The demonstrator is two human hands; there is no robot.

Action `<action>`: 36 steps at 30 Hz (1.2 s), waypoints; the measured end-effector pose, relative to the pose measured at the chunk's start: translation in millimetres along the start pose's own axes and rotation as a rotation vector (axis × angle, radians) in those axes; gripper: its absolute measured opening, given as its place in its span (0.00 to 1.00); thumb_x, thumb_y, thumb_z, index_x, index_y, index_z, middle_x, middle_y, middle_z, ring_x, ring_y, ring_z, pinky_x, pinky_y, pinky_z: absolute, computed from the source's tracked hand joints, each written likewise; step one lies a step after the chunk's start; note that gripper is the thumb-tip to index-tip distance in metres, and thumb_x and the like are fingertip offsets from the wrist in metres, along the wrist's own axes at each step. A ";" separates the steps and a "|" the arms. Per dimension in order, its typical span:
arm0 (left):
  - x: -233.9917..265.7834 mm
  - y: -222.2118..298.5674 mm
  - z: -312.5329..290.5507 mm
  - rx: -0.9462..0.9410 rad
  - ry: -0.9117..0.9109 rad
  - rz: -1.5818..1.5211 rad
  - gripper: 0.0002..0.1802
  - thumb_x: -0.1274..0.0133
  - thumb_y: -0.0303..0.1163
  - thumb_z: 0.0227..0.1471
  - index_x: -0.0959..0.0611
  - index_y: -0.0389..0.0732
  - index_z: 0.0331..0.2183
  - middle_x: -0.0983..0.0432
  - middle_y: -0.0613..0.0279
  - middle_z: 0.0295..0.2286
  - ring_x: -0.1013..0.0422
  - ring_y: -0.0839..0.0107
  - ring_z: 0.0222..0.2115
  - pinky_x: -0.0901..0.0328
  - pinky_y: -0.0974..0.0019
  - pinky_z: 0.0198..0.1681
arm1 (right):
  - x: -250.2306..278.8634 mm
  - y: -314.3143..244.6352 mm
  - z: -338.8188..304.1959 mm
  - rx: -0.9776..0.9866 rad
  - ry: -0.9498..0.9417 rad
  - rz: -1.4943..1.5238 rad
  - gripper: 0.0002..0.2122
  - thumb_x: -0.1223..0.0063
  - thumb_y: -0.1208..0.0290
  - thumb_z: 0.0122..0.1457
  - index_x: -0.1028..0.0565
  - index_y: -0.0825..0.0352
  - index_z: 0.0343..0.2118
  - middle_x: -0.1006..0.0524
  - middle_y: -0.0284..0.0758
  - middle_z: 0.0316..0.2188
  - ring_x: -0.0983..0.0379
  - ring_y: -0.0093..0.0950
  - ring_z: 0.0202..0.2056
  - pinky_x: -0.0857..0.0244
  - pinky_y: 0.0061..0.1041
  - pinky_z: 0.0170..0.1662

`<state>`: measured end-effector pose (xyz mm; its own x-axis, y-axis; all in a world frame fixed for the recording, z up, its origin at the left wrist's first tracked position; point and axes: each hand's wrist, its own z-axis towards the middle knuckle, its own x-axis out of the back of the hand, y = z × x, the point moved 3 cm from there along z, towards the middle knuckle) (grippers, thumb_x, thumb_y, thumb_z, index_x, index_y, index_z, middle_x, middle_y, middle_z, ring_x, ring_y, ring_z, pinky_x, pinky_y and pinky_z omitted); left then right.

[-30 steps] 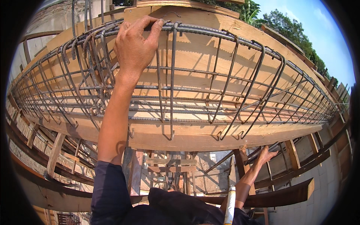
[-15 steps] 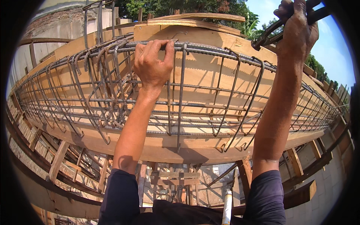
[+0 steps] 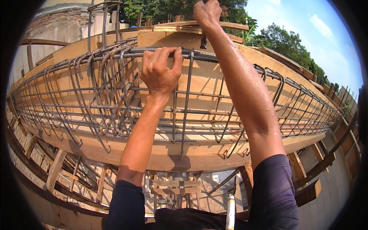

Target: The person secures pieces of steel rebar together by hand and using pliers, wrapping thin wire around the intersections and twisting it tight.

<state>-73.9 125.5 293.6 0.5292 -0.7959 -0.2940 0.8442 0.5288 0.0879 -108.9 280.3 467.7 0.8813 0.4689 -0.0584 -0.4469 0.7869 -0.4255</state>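
Observation:
A long cage of steel reinforcing bars (image 3: 180, 140) lies along a wooden formwork trough (image 3: 161, 153). My left hand (image 3: 161, 69) is closed over the cage's top bars (image 3: 209, 56), left of an upright stirrup (image 3: 187, 88). Whether a tie wire is also between those fingers is hidden. Above and to the right, my right hand (image 3: 207, 13) is raised in a closed grip. Dark metal pincers (image 3: 203, 40) hang from it, their lower end just above the top bars. The raised fist and the arm hide the rest of the tool.
Loose planks (image 3: 176, 28) rest on the formwork's back board. Vertical bars (image 3: 104, 27) rise at the far left. Wooden props and braces (image 3: 57, 168) stand beneath, with a lower floor below. A white cigarette (image 3: 230, 212) juts into view at the bottom.
My right hand has swung left with the pincers, from the upper right to above the top bars near my left hand. My left hand keeps its hold; the view has shifted slightly.

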 end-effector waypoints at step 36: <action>-9.7 6.8 -7.1 0.027 0.028 -0.016 0.05 0.36 0.34 0.52 0.14 0.43 0.29 0.19 0.68 0.26 0.31 0.66 0.29 0.35 0.64 0.35 | -24.4 0.7 -0.8 0.084 -0.140 0.065 0.14 0.53 0.62 0.63 0.25 0.70 0.40 0.21 0.57 0.37 0.25 0.56 0.45 0.33 0.49 0.49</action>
<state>-74.0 138.9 290.2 0.5137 -0.7951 -0.3224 0.8545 0.5079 0.1089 -130.6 269.1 468.1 0.8226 0.5668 0.0457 -0.5189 0.7811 -0.3474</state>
